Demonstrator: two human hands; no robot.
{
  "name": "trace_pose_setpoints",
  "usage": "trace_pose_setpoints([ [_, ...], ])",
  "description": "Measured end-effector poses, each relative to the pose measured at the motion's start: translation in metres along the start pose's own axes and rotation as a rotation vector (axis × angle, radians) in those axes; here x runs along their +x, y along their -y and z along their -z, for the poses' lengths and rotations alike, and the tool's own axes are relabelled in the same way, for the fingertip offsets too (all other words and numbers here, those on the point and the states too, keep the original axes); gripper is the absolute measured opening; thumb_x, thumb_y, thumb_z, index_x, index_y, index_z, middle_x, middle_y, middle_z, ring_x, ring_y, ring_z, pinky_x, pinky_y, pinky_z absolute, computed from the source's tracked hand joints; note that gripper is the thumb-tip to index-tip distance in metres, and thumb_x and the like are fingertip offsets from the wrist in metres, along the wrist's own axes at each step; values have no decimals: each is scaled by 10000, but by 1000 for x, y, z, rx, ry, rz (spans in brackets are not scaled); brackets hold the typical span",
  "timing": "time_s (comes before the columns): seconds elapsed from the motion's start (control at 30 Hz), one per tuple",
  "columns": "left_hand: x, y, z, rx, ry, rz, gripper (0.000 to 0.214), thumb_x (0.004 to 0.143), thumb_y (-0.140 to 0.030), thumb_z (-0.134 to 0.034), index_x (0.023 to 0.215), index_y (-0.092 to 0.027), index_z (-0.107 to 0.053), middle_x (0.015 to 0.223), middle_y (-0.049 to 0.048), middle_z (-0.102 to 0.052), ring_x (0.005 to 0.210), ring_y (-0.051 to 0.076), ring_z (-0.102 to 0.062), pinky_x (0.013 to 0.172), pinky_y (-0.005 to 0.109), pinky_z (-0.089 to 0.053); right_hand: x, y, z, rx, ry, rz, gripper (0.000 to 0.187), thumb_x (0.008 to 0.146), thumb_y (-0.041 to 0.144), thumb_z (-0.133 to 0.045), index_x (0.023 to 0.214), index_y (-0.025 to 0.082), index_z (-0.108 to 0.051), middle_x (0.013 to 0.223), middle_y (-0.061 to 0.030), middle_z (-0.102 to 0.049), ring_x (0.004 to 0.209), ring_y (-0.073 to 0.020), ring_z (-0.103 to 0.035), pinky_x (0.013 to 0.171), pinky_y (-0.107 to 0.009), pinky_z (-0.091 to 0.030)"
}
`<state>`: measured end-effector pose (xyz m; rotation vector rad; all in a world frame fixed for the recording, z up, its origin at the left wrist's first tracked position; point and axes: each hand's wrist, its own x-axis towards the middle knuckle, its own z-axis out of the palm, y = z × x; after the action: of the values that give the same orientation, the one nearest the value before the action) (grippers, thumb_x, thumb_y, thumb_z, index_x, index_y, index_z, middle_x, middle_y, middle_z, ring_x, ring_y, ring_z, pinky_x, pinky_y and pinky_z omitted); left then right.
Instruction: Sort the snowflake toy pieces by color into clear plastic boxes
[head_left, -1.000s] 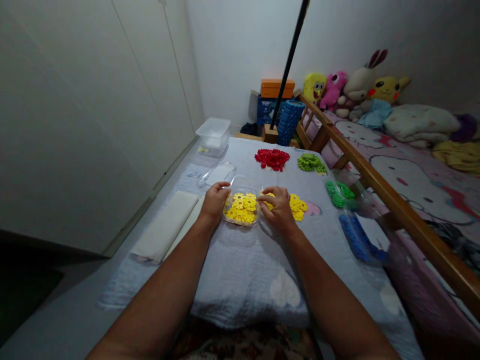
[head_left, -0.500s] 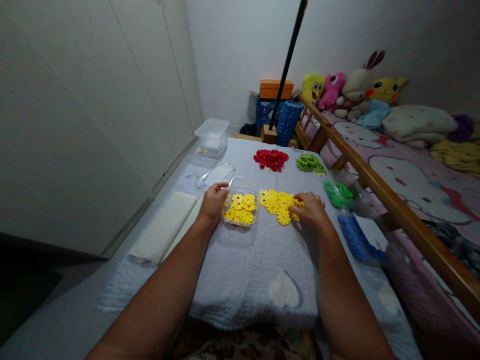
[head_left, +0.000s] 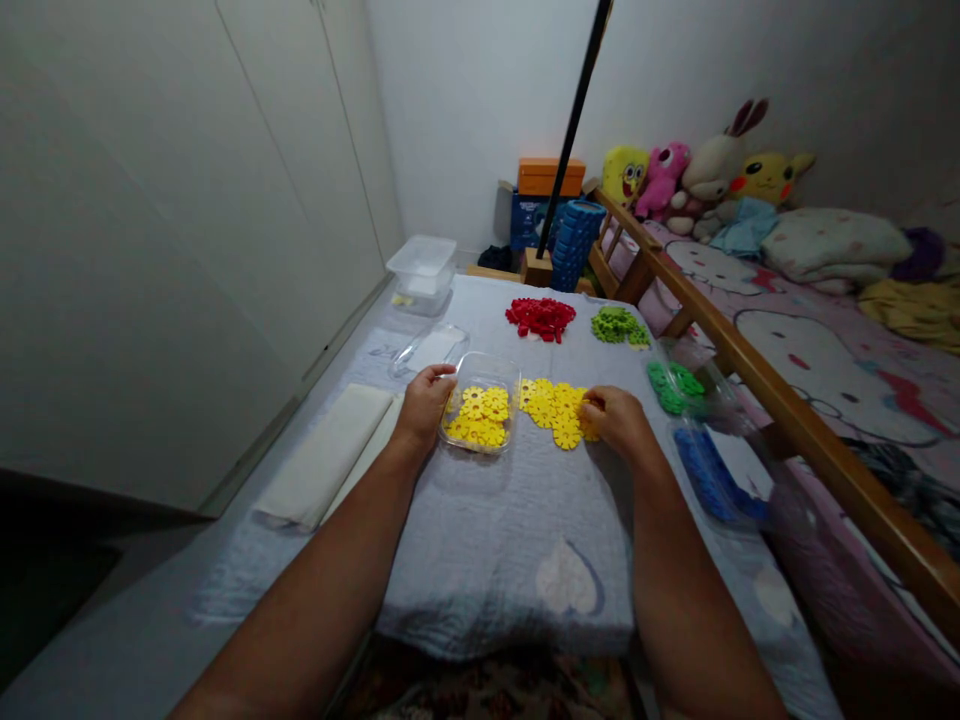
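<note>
A clear plastic tub (head_left: 481,416) holding several yellow flower-shaped pieces sits on the grey quilted cover (head_left: 495,540). My left hand (head_left: 424,404) grips the tub's left rim, fingers curled over it. Just right of the tub lies a loose pile of yellow pieces (head_left: 553,409). My right hand (head_left: 616,421) rests at the pile's right edge with its fingers curled down on the pieces; what they pinch is hidden.
Farther back lie a red pile (head_left: 541,317) and a light green pile (head_left: 619,326). At the right stand clear tubs of dark green pieces (head_left: 679,386) and blue pieces (head_left: 712,476). A lid (head_left: 430,349), an empty tub (head_left: 424,268), folded white cloth (head_left: 326,464) and a wooden bed rail (head_left: 780,405) surround the cover.
My right hand left the tub, swung right to the far edge of the yellow pile, then drew slightly back left onto it. The left hand stayed on the tub.
</note>
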<state>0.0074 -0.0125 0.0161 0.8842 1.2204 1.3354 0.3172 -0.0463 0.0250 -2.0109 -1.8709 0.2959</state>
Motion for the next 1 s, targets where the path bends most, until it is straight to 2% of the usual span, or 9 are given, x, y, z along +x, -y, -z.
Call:
trace_pose_setpoints([
  [0.13,0,0,0,-2,6,-10,413,584,-335,-704,957,-165,-657,623,-56,-574,518,111,-491,499,230,-366,-1,15,-2,273,-178,145,230,880,289,-594,855,202,-805,899,-81,-712,895,-231,-650,861,-365,-478],
  [0.2,0,0,1,0,8,-10,410,586,-339,-703,955,-166,-658,626,-53,-577,527,116,-501,505,233,-371,-5,30,-7,396,-270,205,221,891,326,-616,868,213,-805,865,-62,-669,868,-219,-635,837,-361,-494],
  [0.33,1,2,1,-5,4,-11,423,581,-341,-709,964,-169,-653,649,-46,-594,535,115,-497,512,234,-372,-15,65,-20,551,-327,321,179,925,319,-636,944,232,-792,852,-37,-632,841,-206,-616,793,-347,-500],
  [0.47,2,4,1,15,0,-22,403,597,-341,-701,961,-175,-659,638,-53,-568,532,114,-485,515,233,-361,-21,92,-29,496,-329,417,145,947,246,-626,905,258,-765,887,-38,-668,913,-221,-607,873,-374,-480],
  [0.57,1,4,1,17,-4,-19,395,595,-338,-696,954,-177,-661,640,-49,-569,534,117,-490,517,236,-364,-21,102,-35,418,-341,419,141,945,225,-642,895,266,-767,927,-43,-661,963,-229,-585,901,-379,-455],
  [0.8,1,4,-1,-3,1,-11,421,581,-340,-696,963,-171,-652,643,-45,-592,535,120,-498,511,238,-378,-22,110,-46,253,-213,449,126,936,185,-679,904,264,-772,909,-28,-708,976,-226,-566,929,-389,-366],
  [1.0,1,5,0,-11,2,2,440,586,-337,-709,990,-175,-650,683,-36,-615,561,129,-539,536,244,-406,-23,110,-48,220,-178,451,119,916,169,-697,892,263,-766,939,-19,-768,998,-232,-560,954,-406,-328],
])
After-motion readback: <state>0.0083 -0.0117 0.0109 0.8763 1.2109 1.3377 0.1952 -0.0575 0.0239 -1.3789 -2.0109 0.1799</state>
